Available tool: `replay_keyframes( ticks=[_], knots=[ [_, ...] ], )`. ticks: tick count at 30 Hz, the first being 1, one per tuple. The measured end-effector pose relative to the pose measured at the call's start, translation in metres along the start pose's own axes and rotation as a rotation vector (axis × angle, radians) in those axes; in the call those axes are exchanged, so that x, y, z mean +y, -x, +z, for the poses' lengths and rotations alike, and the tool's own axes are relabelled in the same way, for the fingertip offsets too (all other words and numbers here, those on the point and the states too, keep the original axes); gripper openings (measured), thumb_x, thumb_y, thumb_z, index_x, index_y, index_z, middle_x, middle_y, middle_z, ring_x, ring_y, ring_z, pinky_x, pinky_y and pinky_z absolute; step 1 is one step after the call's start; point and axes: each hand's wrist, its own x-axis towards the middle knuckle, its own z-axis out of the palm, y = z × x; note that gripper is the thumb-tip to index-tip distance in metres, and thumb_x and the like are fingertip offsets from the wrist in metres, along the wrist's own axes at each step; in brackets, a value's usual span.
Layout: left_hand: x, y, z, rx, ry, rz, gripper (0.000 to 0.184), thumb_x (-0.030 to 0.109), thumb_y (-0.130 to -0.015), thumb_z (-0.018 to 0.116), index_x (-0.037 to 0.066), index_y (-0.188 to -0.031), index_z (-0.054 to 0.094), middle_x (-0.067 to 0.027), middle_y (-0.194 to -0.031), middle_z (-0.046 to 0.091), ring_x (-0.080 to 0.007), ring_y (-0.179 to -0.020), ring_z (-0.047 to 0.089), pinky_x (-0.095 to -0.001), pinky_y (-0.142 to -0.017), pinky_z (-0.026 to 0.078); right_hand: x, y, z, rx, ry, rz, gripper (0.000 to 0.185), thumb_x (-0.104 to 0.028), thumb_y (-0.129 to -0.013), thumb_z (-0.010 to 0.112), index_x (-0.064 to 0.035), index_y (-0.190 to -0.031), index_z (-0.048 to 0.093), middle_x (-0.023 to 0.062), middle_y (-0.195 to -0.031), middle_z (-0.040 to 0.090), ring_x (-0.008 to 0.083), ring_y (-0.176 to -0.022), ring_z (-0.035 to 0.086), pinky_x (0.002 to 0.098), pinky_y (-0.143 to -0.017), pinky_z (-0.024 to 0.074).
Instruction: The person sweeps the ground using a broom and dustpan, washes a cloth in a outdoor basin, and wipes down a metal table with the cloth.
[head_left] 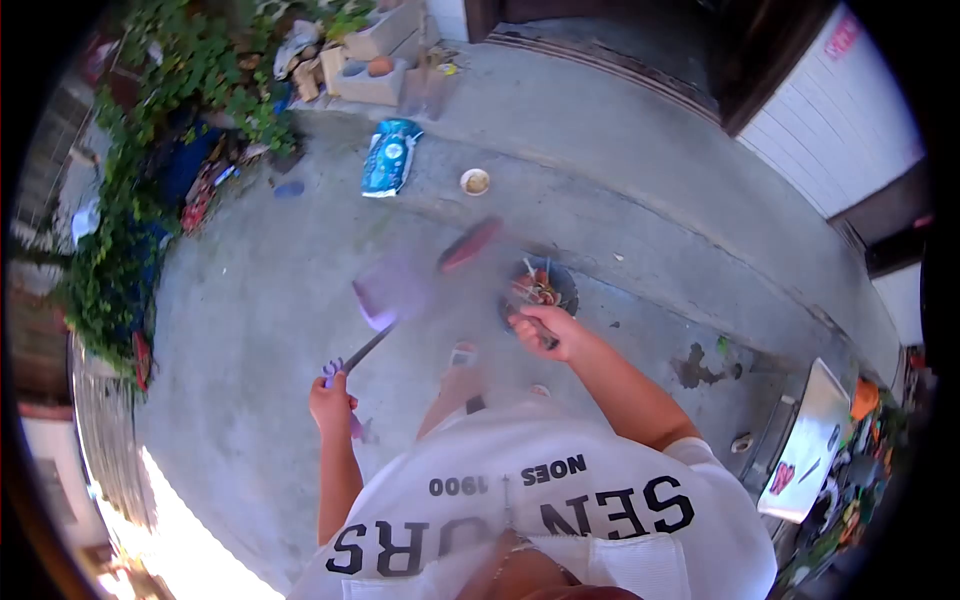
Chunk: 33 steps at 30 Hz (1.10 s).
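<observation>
My left hand [332,400] is closed on a dark, knife-like stick [368,350] with purple at its grip. Beyond the stick's tip is a blurred purple object [378,300]; whether they are joined is unclear. My right hand [553,332] is wrapped round a dark handle [540,328] at the near edge of a dark round container [570,292]. Mixed scraps [535,285] lie inside the container. Up and left of it, a blurred red, elongated object [470,245] shows against the concrete.
A blue-and-white bag [391,158] and a small white bowl [475,181] stand on the concrete ahead. Green plants [120,250] line the left side. At the right are a white board [810,440] and clutter. A concrete step [600,170] runs toward a dark doorway.
</observation>
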Motion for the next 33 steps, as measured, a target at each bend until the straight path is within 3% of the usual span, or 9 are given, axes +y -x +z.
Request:
replay_keyframes(
  ticks=[3, 4, 6, 8, 10, 13, 18, 23, 33],
  knots=[
    [-0.013, -0.088, 0.026, 0.001, -0.066, -0.018, 0.036, 0.03, -0.088, 0.068, -0.005, -0.091, 0.06, -0.0086, -0.055, 0.057, -0.0169, -0.043, 0.057, -0.0335, -0.041, 0.044, -0.011, -0.097, 0.053, -0.508, -0.451, 0.053, 0.023, -0.017, -0.093, 0.066, -0.0001, -0.084, 0.053, 0.0028, -0.071, 0.053, 0.0138, -0.062, 0.054, 0.0246, -0.052, 0.0463],
    [-0.008, -0.111, 0.032, -0.005, -0.077, 0.014, 0.037, 0.032, -0.088, 0.067, -0.005, -0.09, 0.06, -0.0086, -0.055, 0.056, -0.0172, -0.043, 0.055, -0.0333, -0.039, 0.043, -0.021, -0.099, 0.107, -0.262, -0.37, -0.048, 0.025, -0.02, -0.096, 0.065, -0.0008, -0.086, 0.053, 0.0047, -0.069, 0.053, 0.0138, -0.059, 0.053, 0.025, -0.05, 0.0471],
    [0.006, -0.165, 0.043, -0.08, -0.08, 0.012, 0.041, 0.035, -0.088, 0.067, -0.006, -0.09, 0.06, -0.0095, -0.056, 0.055, -0.0174, -0.043, 0.054, -0.0326, -0.04, 0.043, -0.036, -0.196, 0.152, -0.749, -0.344, -0.102, 0.041, -0.048, -0.098, 0.062, -0.0082, -0.107, 0.058, 0.0062, -0.074, 0.058, 0.0104, -0.054, 0.047, 0.0218, -0.05, 0.045],
    [0.002, -0.249, 0.06, -0.112, -0.054, 0.024, 0.045, 0.038, -0.088, 0.066, -0.006, -0.095, 0.058, -0.0101, -0.057, 0.053, -0.0161, -0.043, 0.051, -0.0318, -0.038, 0.041, -0.068, -0.099, 0.247, -0.571, -0.106, -0.262, 0.058, -0.05, -0.103, 0.051, -0.0056, -0.14, 0.047, 0.0069, -0.079, 0.06, 0.0098, -0.055, 0.045, 0.0288, -0.052, 0.046],
    [0.009, -0.334, 0.07, -0.32, -0.098, 0.039, 0.053, 0.041, -0.089, 0.065, -0.007, -0.109, 0.059, -0.0176, -0.076, 0.065, -0.0239, -0.06, 0.065, -0.038, -0.051, 0.052, -0.09, -0.063, 0.278, -0.699, 0.054, -0.419, 0.048, -0.049, -0.102, 0.055, -0.0074, -0.126, 0.059, 0.0076, -0.079, 0.062, 0.0115, -0.057, 0.054, 0.0336, -0.055, 0.0538],
    [0.067, -0.381, 0.12, 0.104, -0.803, 0.42, 0.059, 0.043, -0.092, 0.063, -0.007, -0.124, 0.057, -0.0259, -0.109, 0.068, -0.0353, -0.093, 0.07, -0.0471, -0.078, 0.057, -0.101, -0.033, 0.242, -0.488, 0.444, -0.702, 0.048, -0.036, -0.106, 0.05, -0.0026, -0.141, 0.049, 0.0092, -0.081, 0.062, 0.011, -0.06, 0.057, 0.0339, -0.057, 0.0573],
    [0.134, -0.373, 0.225, -0.208, -0.609, 0.917, 0.055, 0.038, -0.097, 0.06, -0.006, -0.131, 0.056, -0.0272, -0.129, 0.061, -0.0407, -0.12, 0.06, -0.0468, -0.102, 0.047, -0.017, -0.002, 0.015, 0.335, 0.373, -0.815, 0.029, -0.028, -0.101, 0.054, -0.0083, -0.12, 0.063, 0.0046, -0.078, 0.062, 0.0136, -0.057, 0.059, 0.0328, -0.053, 0.0572],
    [0.116, -0.176, 0.376, -0.827, -0.183, 1.102, 0.033, 0.015, -0.099, 0.053, -0.005, -0.123, 0.061, -0.0206, -0.118, 0.066, -0.0295, -0.106, 0.065, -0.0378, -0.096, 0.05, 0.187, 0.084, -0.204, 1.045, 0.07, -0.75, 0.03, -0.031, -0.1, 0.055, -0.0111, -0.119, 0.066, 0.0065, -0.086, 0.067, 0.0165, -0.069, 0.063, 0.038, -0.063, 0.0536],
    [0.067, 0.322, 0.515, -1.62, -0.387, 1.115, 0.03, 0.01, -0.1, 0.05, -0.002, -0.123, 0.064, -0.0133, -0.107, 0.072, -0.0181, -0.098, 0.069, -0.0301, -0.088, 0.053, 0.509, 0.276, -0.336, 1.437, -0.842, -0.624, 0.026, -0.018, -0.097, 0.056, -0.0045, -0.118, 0.064, 0.0075, -0.08, 0.064, 0.0165, -0.06, 0.061, 0.0343, -0.055, 0.059]
  ],
)
